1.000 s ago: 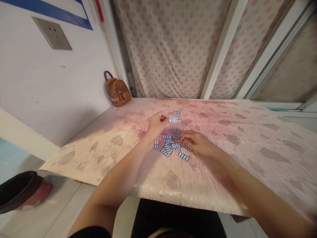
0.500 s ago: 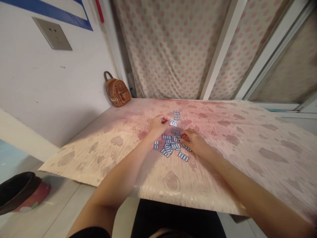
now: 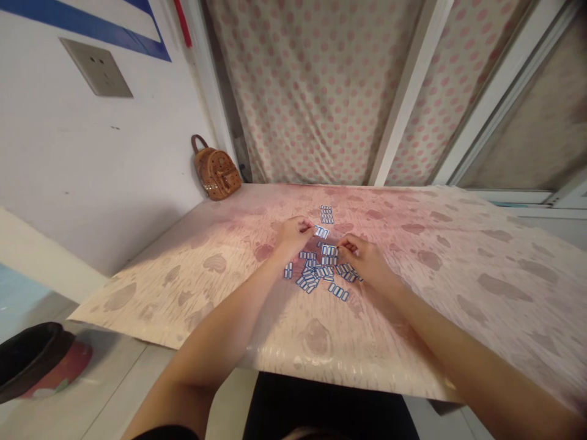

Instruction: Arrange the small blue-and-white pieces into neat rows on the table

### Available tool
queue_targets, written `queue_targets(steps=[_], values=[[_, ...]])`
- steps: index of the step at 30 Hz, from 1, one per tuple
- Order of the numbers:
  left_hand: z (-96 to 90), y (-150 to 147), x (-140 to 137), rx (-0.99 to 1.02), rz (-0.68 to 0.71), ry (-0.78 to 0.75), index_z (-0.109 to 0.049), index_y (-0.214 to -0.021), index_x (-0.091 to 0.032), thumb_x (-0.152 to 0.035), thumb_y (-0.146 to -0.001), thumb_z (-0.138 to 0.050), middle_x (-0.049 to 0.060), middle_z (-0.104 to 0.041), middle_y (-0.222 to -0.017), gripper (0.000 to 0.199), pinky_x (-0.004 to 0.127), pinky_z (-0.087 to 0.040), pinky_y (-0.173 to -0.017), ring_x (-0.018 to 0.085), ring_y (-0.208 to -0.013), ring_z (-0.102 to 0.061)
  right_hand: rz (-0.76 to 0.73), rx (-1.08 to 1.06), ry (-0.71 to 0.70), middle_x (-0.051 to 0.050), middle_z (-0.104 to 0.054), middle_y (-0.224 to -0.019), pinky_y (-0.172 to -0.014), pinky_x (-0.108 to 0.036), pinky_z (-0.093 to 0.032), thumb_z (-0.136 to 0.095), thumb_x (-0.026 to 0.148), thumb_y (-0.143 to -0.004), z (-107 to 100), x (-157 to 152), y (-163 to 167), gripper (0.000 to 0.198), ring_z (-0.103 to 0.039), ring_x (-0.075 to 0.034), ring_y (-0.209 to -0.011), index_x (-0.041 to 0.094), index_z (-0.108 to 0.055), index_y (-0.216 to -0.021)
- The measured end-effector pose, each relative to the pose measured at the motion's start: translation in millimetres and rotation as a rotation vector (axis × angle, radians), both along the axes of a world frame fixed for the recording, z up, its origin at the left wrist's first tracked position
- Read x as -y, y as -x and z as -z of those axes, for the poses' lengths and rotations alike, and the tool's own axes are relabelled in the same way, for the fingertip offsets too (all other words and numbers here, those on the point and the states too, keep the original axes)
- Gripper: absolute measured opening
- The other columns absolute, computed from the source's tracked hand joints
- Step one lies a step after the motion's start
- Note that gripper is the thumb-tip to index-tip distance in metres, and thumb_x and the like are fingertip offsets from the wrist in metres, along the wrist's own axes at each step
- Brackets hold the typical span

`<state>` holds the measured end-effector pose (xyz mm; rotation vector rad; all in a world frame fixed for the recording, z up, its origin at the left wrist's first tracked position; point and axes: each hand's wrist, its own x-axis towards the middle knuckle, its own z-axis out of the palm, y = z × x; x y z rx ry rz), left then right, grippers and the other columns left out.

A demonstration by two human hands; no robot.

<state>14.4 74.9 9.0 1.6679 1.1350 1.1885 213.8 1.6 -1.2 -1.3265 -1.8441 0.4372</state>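
My left hand (image 3: 292,237) pinches the edge of a small white card with blue-bordered panels (image 3: 322,232), raised over the table. In the fingers of my right hand (image 3: 363,255) is a second blue-and-white card (image 3: 329,250), just nearer to me than the first. Beneath and in front of both hands lies a loose, overlapping heap of similar cards (image 3: 324,272). One card (image 3: 338,292) lies at the heap's near edge, and a smaller piece (image 3: 288,270) sits apart on its left. Farther off, a neat block of the same cards (image 3: 327,214) lies on the table.
A patterned pinkish cloth covers the table (image 3: 413,324). A small brown backpack (image 3: 217,172) leans by the wall at the far left corner. A dark-rimmed bin (image 3: 55,366) stands on the floor at left. A dotted curtain (image 3: 312,91) hangs behind the table.
My right hand has taken a card from the heap and lifted it slightly. My left hand keeps its card in nearly the same place.
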Motion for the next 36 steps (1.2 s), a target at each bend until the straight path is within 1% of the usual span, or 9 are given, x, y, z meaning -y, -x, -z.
queue_targets(steps=[2,7,12,17,23,26,30,36], values=[[-0.9,-2.5,2.6,0.034,0.03,0.034,-0.065,-0.078,-0.015,-0.017,-0.078,-0.066,0.003,-0.072,-0.073,0.002,0.023,-0.049,-0.062,0.015,-0.066,-0.068,0.048,-0.046,-0.013,0.0,-0.065,-0.074,-0.066,-0.029,-0.042,-0.05,0.027,-0.087,-2.0,1.5,0.1,0.01,-0.061,-0.017,-0.069,0.022,-0.058,-0.082],[-10.6,-14.2,17.5,0.221,0.109,0.186,-0.065,-0.075,-0.013,-0.014,-0.077,-0.071,0.004,-0.072,-0.071,0.006,0.022,-0.051,-0.061,0.014,-0.063,-0.068,0.121,-0.193,-0.066,0.0,-0.062,-0.07,-0.063,-0.028,-0.042,-0.05,0.031,-0.087,-7.8,2.8,0.9,0.014,-0.059,-0.016,-0.066,0.022,-0.055,-0.078],[-18.7,-22.3,32.4,0.268,0.143,0.278,-0.07,-0.079,-0.012,-0.022,-0.074,-0.079,0.006,-0.074,-0.075,0.015,0.022,-0.054,-0.058,0.015,-0.067,-0.07,0.198,-0.175,-0.086,0.0,-0.061,-0.068,-0.059,-0.026,-0.038,-0.051,0.033,-0.087,-11.9,5.2,1.2,0.015,-0.055,-0.014,-0.061,0.021,-0.057,-0.078],[-18.6,-24.0,34.5,0.285,0.176,0.287,-0.071,-0.08,-0.011,-0.025,-0.073,-0.08,0.007,-0.075,-0.077,0.017,0.022,-0.055,-0.059,0.016,-0.069,-0.071,0.236,-0.091,-0.137,0.0,-0.062,-0.069,-0.059,-0.026,-0.037,-0.052,0.033,-0.087,-11.9,6.8,0.0,0.016,-0.055,-0.014,-0.06,0.021,-0.057,-0.077],[-16.5,-25.1,33.7,0.302,0.21,0.283,-0.072,-0.08,-0.011,-0.018,-0.075,-0.077,0.006,-0.075,-0.076,0.009,0.025,-0.055,-0.066,0.015,-0.068,-0.07,0.246,-0.045,-0.168,0.001,-0.061,-0.066,-0.058,-0.026,-0.036,-0.051,0.031,-0.087,-12.0,7.6,-0.7,0.014,-0.055,-0.014,-0.059,0.021,-0.056,-0.078],[-17.0,-25.3,35.4,0.275,0.219,0.271,-0.072,-0.082,-0.012,-0.017,-0.078,-0.074,0.006,-0.075,-0.077,0.007,0.024,-0.054,-0.064,0.014,-0.068,-0.07,0.243,-0.037,-0.18,0.001,-0.061,-0.066,-0.059,-0.026,-0.037,-0.051,0.03,-0.087,-12.6,7.4,-0.7,0.013,-0.055,-0.014,-0.059,0.021,-0.057,-0.079],[-17.3,-25.2,36.6,0.244,0.228,0.256,-0.073,-0.083,-0.012,-0.018,-0.078,-0.074,0.007,-0.075,-0.078,0.009,0.023,-0.053,-0.062,0.015,-0.069,-0.07,0.254,-0.023,-0.186,0.002,-0.06,-0.065,-0.058,-0.026,-0.036,-0.052,0.029,-0.086,-13.0,7.1,-0.8,0.012,-0.054,-0.013,-0.057,0.021,-0.057,-0.079],[-14.1,-26.5,36.3,0.257,0.203,0.254,-0.072,-0.083,-0.012,-0.018,-0.078,-0.074,0.006,-0.074,-0.076,0.008,0.022,-0.053,-0.061,0.014,-0.068,-0.07,0.246,-0.016,-0.173,0.003,-0.056,-0.062,-0.057,-0.026,-0.035,-0.052,0.03,-0.086,-11.0,6.7,-0.5,0.013,-0.051,-0.013,-0.056,0.021,-0.055,-0.076]])
